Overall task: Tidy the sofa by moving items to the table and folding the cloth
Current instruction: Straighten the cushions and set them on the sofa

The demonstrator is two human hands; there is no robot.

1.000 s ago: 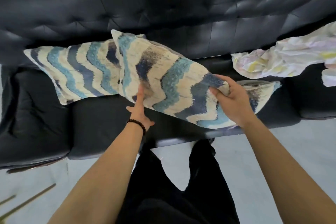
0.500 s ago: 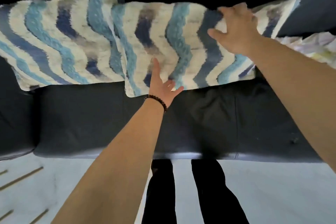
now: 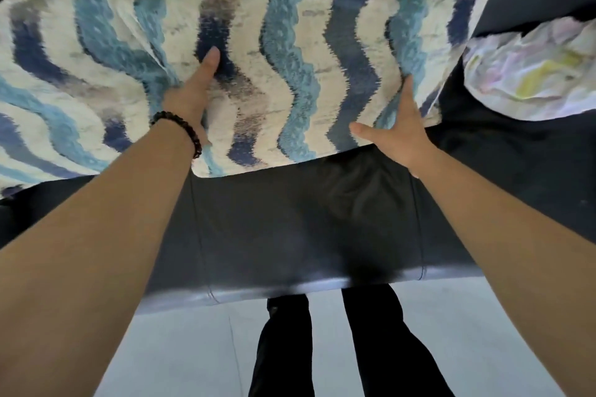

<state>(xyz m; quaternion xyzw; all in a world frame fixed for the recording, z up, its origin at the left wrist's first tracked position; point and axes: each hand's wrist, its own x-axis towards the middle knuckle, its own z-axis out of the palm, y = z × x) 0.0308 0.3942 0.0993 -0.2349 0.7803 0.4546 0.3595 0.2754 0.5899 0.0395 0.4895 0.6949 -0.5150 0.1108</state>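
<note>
A cushion (image 3: 290, 74) with wavy blue, teal and cream stripes leans against the back of the black leather sofa (image 3: 306, 229). My left hand (image 3: 193, 90) presses flat on its left side, thumb stretched up, a beaded bracelet on the wrist. At the cushion's lower right edge, my right hand (image 3: 396, 129) lies with fingers straight and thumb spread. A second cushion (image 3: 64, 74) of the same pattern sits to the left, partly overlapped. The crumpled pastel cloth (image 3: 532, 74) lies on the seat at the right.
The sofa's front seat edge (image 3: 290, 287) runs across the middle of the view. Below it is pale floor (image 3: 180, 348), with my dark trouser legs (image 3: 338, 348) standing close to the sofa.
My right hand let go of the cushion's top corner and dropped to its lower right edge. My left hand slid higher up the cushion. The view moved closer to the sofa.
</note>
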